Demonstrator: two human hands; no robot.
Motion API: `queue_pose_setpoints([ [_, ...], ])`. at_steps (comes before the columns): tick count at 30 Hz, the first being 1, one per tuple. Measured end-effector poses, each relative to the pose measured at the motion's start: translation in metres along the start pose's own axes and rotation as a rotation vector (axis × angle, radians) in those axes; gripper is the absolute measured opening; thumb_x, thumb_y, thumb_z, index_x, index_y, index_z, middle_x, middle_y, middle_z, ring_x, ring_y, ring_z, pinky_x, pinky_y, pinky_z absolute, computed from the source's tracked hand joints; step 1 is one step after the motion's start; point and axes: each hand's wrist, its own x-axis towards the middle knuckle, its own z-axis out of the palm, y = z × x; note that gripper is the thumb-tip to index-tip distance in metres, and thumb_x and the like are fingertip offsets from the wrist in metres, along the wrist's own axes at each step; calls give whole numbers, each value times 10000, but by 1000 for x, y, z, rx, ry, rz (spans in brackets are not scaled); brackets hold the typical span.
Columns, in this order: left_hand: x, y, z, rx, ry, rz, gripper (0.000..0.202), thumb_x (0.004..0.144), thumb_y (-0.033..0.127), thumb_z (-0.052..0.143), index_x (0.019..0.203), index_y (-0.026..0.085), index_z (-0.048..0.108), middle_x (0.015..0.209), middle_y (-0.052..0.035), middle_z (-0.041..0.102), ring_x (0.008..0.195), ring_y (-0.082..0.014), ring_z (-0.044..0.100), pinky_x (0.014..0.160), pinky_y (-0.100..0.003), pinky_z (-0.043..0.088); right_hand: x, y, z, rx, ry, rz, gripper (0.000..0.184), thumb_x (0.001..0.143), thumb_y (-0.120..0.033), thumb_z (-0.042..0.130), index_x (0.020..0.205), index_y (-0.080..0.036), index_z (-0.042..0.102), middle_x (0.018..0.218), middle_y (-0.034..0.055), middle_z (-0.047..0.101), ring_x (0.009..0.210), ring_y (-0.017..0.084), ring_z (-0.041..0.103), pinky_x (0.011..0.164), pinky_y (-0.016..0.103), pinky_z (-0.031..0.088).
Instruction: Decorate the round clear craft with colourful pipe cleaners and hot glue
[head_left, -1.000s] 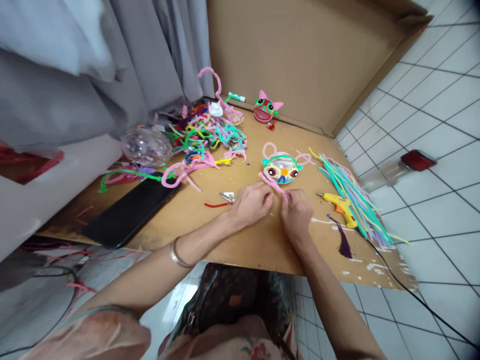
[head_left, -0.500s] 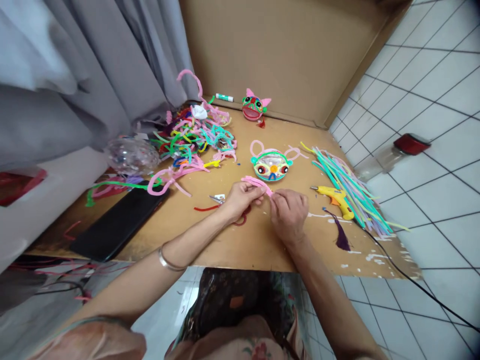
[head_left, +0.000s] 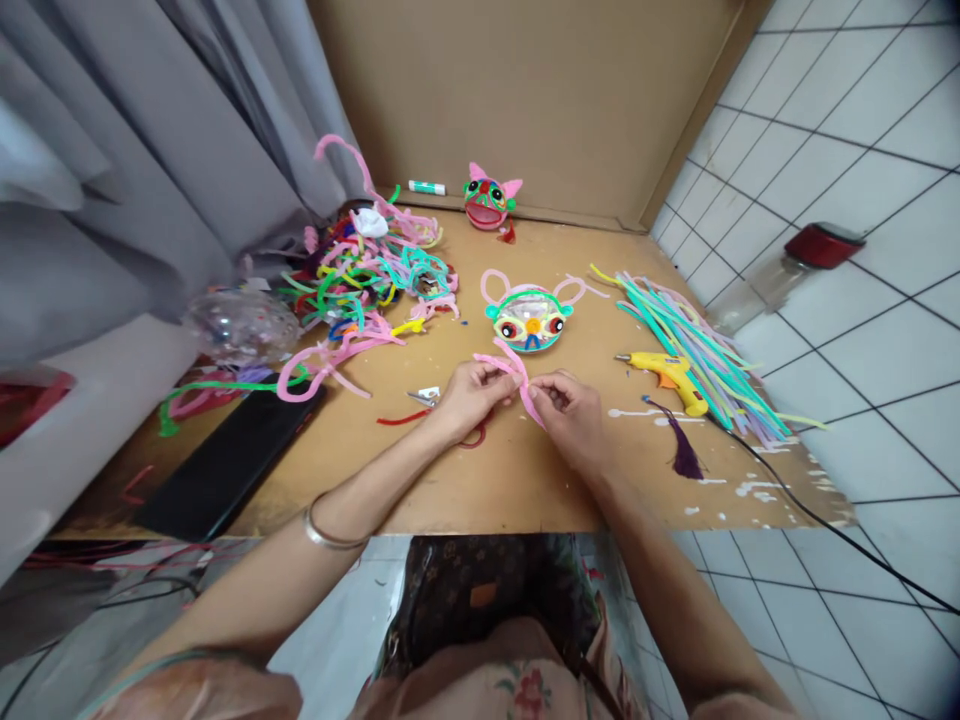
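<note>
My left hand [head_left: 471, 394] and my right hand [head_left: 574, 414] both pinch a pink pipe cleaner [head_left: 517, 375] just above the brown cardboard work surface [head_left: 525, 470]. The pipe cleaner bends between the two hands. Right behind them lies a round pipe-cleaner animal face [head_left: 531, 320] with pink ears, a green rim and two eyes. A second, smaller animal face [head_left: 487, 203] stands at the back by the cardboard wall.
A tangled heap of coloured pipe cleaners [head_left: 367, 270] lies at the left, a bundle of straight ones [head_left: 690, 340] at the right beside a yellow glue gun [head_left: 670, 375] with its cord. A black phone [head_left: 225, 460], small clippers [head_left: 424, 397], a purple tassel [head_left: 681, 450], a glue stick [head_left: 426, 187].
My hands have drawn slightly nearer to me and bent the pink pipe cleaner into a curve between them. The camera has shifted, so everything sits further left.
</note>
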Motion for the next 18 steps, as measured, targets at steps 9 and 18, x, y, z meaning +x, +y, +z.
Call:
queue_pose_setpoints([
  [9,0,-2,1,-21,-12,-20,335,681,460,692,667,155,554,557,34,506,483,-60,417,443,-189,285,3,-5,-1,313,-113,225,181,734,-346,644,702,-170,667,647,3,628,545,103,517,530,238,431],
  [18,0,2,2,-63,-46,-28,306,707,412,694,648,162,528,565,41,506,489,-51,434,472,-176,342,7,-9,-3,487,-184,309,243,667,-412,713,657,-176,657,601,-4,649,542,105,566,554,243,482],
])
